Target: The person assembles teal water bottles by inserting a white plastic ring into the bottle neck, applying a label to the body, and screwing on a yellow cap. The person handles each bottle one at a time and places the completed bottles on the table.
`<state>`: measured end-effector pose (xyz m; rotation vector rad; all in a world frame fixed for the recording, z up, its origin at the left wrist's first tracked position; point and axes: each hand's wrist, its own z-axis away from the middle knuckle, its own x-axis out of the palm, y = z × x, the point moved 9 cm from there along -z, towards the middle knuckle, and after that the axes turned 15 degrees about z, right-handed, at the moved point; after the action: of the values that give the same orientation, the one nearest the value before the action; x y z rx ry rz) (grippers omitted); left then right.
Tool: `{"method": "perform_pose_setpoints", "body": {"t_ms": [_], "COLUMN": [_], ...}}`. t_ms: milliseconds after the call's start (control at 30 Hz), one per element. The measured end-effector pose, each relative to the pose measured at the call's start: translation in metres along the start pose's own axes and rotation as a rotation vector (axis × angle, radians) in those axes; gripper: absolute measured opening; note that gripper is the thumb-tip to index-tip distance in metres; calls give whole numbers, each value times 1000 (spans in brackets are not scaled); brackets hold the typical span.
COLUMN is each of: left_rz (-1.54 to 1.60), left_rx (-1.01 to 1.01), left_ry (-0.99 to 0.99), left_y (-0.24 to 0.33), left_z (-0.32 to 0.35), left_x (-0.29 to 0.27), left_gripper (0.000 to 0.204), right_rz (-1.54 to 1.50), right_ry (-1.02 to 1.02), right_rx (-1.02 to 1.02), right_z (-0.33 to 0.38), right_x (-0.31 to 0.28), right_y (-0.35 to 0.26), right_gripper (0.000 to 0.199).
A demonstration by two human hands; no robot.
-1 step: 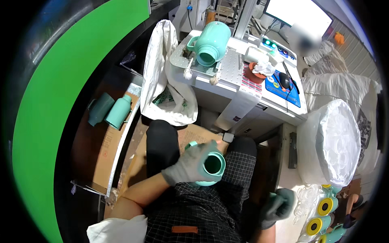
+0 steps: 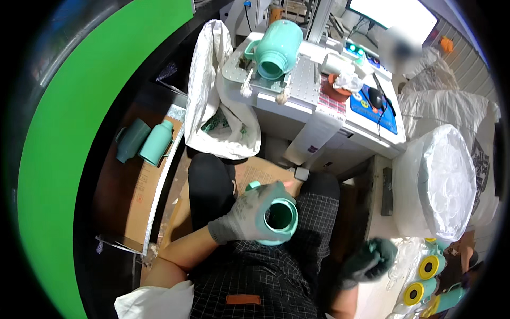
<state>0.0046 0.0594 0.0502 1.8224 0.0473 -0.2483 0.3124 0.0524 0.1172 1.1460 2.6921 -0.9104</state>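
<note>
My left hand [image 2: 247, 210], in a grey glove, grips a mint-green jug-shaped flask shell [image 2: 281, 234] above my lap. The shell's round mouth tilts up toward me and shows a dark hollow inside. Part of its handle [image 2: 253, 185] sticks out beyond the glove. Off to the right, my right hand [image 2: 372, 259] is beside the white table, near a pile of clear-white rings [image 2: 401, 268]. Its glove shows a dark green palm, and the fingers are curled in. Whatever may be between those fingers is hidden.
Another mint-green flask [image 2: 279, 48] lies on the perforated machine plate ahead. A white sack [image 2: 204, 90] stands left of it. Two flasks [image 2: 158, 142] rest in the left-hand bin. A plastic-lined bag [image 2: 441, 181] and yellow-ended flasks [image 2: 414, 294] are right, near another person's arm [image 2: 467, 258].
My right hand has shifted slightly up and to the right and turned, showing more of its green palm. My left hand keeps the flask shell in nearly the same place. The view has shifted slightly.
</note>
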Motion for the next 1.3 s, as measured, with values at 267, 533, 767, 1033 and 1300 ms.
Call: {"method": "perform_pose_setpoints", "body": {"t_ms": [267,533,767,1033,1300], "left_rz": [-247,295,190,302,94], "left_rx": [241,-148,-170,-222,-131], "left_ry": [26,-47,-131,-209,-225], "left_y": [41,3,-24,-2,-42], "left_z": [21,-16,-36,-43,-39], "left_x": [10,17,46,64,62], "left_gripper": [91,93,87,92,105], "right_rz": [-532,-93,448,1208,392], "right_ry": [-590,-595,-10,-325,-46], "right_rx": [371,415,743,779,975], "right_z": [-3,78,81,56,83], "right_x": [209,106,-109,-124,-149], "right_y": [-35,74,207,342,350], "right_gripper": [59,16,17,21,19]}}
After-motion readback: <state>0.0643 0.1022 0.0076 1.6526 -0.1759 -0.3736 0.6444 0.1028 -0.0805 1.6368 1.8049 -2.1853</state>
